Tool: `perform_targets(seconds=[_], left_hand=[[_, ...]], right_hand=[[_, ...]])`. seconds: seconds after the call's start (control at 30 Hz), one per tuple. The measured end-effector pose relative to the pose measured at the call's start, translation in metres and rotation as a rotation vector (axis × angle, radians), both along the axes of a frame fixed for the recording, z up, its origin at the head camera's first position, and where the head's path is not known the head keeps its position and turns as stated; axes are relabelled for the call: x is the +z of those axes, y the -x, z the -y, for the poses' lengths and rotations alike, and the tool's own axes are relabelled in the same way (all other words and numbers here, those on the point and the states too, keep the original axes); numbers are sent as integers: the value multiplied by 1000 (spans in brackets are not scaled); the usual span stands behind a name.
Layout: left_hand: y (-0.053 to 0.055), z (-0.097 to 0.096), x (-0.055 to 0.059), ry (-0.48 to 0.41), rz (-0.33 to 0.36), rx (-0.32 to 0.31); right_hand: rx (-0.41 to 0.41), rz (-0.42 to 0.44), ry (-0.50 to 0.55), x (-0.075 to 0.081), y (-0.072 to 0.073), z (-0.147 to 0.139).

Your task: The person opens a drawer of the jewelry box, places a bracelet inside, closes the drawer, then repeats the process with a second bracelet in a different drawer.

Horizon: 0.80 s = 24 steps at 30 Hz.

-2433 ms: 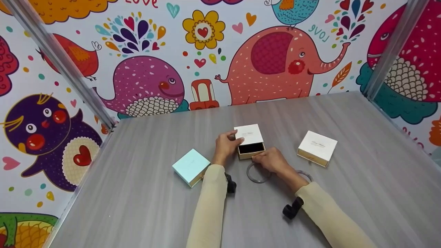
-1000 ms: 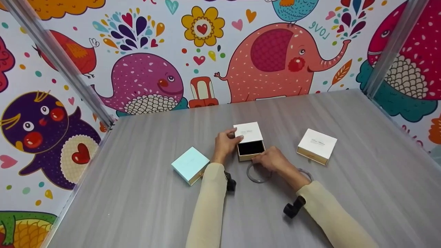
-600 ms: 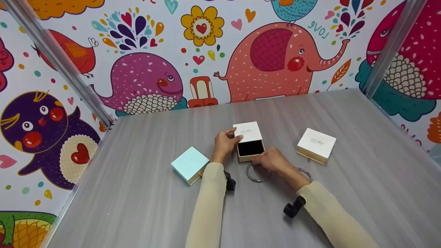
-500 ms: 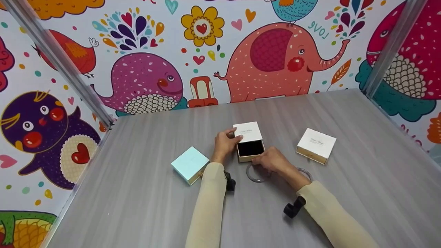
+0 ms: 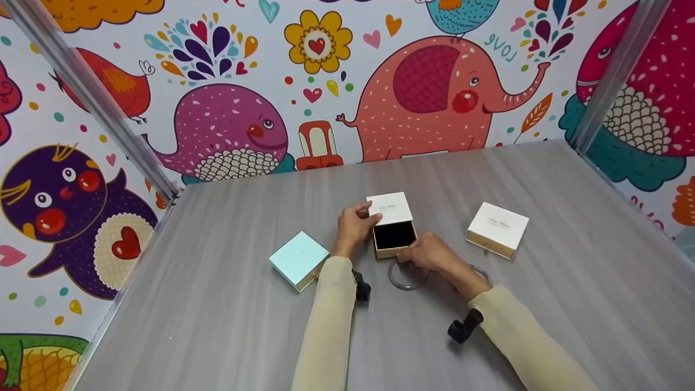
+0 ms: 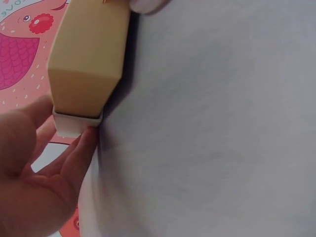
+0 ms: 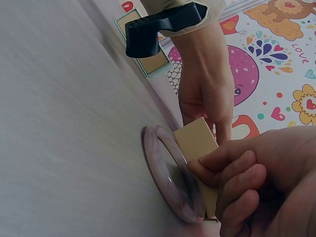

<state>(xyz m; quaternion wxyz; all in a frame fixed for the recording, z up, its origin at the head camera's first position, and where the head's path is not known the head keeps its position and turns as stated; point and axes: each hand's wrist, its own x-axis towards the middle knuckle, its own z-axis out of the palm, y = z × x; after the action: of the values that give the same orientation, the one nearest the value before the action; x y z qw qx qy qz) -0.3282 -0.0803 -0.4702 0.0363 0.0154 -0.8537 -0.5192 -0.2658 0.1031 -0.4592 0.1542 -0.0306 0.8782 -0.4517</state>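
Note:
My left hand point(image 5: 353, 228) grips the white sleeve point(image 5: 391, 209) of a small drawer box at its left side, thumb on top. The gold-sided drawer point(image 5: 386, 253) stands partly out toward me, its black inside bare. My right hand point(image 5: 431, 252) pinches at the drawer's front with thumb and forefinger; whatever tab lies between them is hidden. Just in front of the drawer, a translucent greyish bangle point(image 7: 159, 165) lies flat on the table, partly under my right hand. In the left wrist view the sleeve's end point(image 6: 74, 125) sits between my fingers and thumb.
A turquoise box point(image 5: 299, 260) lies to the left, beside my left forearm. Another white box point(image 5: 498, 228) with gold sides is on the right. A second bangle point(image 5: 482, 270) shows partly behind my right wrist. A patterned wall point(image 5: 326, 98) closes off the back of the grey table point(image 5: 228, 326).
The drawer has slid farther out of its sleeve toward me, showing more black inside. My left hand stays on the sleeve, and the bangles and other boxes lie where they were.

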Motion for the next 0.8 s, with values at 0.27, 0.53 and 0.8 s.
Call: perform_targets(seconds=[0.27, 0.53, 0.8], left_hand=[[0, 1, -1, 8, -19, -6], [1, 1, -1, -4, -6, -2], [1, 1, -1, 0, -3, -8]], right_hand=[[34, -3, -10, 2, -1, -1], [60, 12, -25, 4, -2, -1], [83, 10, -29, 4, -3, -2]])
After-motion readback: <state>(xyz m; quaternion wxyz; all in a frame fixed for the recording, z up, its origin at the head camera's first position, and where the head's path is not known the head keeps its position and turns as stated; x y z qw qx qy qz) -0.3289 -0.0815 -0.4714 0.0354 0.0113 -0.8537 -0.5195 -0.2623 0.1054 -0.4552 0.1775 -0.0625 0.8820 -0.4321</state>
